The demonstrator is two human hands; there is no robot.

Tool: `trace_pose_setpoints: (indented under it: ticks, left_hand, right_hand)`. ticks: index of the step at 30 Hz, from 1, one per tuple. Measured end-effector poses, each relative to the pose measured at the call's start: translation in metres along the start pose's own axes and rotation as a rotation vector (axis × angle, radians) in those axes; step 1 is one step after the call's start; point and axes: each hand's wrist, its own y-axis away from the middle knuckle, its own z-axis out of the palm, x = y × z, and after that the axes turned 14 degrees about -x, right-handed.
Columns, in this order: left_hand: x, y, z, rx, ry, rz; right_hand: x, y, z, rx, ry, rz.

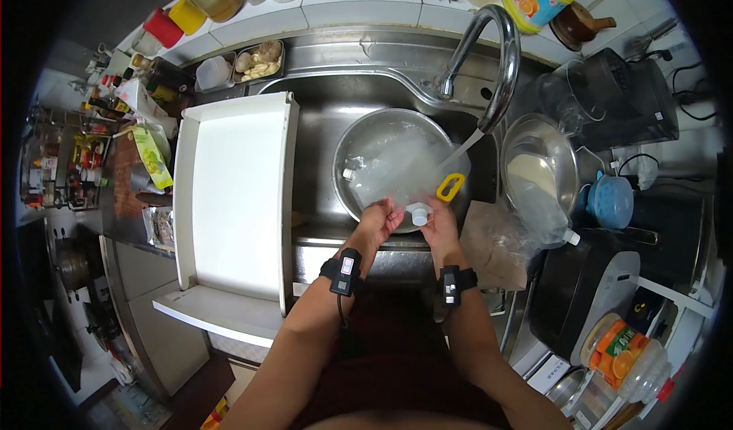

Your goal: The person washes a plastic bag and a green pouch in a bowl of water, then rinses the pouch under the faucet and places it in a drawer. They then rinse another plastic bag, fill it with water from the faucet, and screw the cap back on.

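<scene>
A round metal basin (342,141) stands in the steel sink, with a clear plastic spout pouch (405,167) inside it. The pouch's white cap (419,215) points toward me over the basin's near rim. My left hand (377,221) grips the pouch's near edge, left of the cap. From the right, my right hand (440,226) has its fingers closed on the pouch beside the cap. A yellow handle (450,187) lies just above my right hand. Another white cap (348,174) shows inside the basin at the left. Water runs from the faucet (504,71) toward the pouch.
A white drawer-like tray (237,201) rests over the sink's left side. At the right is a metal bowl (508,136) with another clear capped pouch (546,216) hanging over its edge. A brown paper-like sheet (492,247) lies by the sink's right edge.
</scene>
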Motion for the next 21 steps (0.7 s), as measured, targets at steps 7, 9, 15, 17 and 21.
trace_pose_setpoints:
  ticks: [7,9,15,17,21]
  left_hand:
    - [0.013,-0.008,-0.011,0.173,-0.225,0.087]
    - [0.02,-0.013,-0.006,0.156,-0.247,0.093]
    - [0.027,-0.027,0.01,0.086,-0.748,0.283]
    - [0.026,-0.036,0.014,-0.05,-0.859,0.295]
    - [0.03,-0.064,0.005,0.124,-1.104,0.149]
  right_hand:
    - [-0.03,0.033,0.035,-0.055,0.303,0.009]
    - [-0.041,0.045,0.042,-0.103,0.324,-0.009]
    - [-0.074,0.058,0.044,-0.092,0.506,0.019]
    - [-0.078,0.059,0.042,-0.083,0.514,0.036]
    - [-0.082,0.061,0.045,-0.077,0.458,0.042]
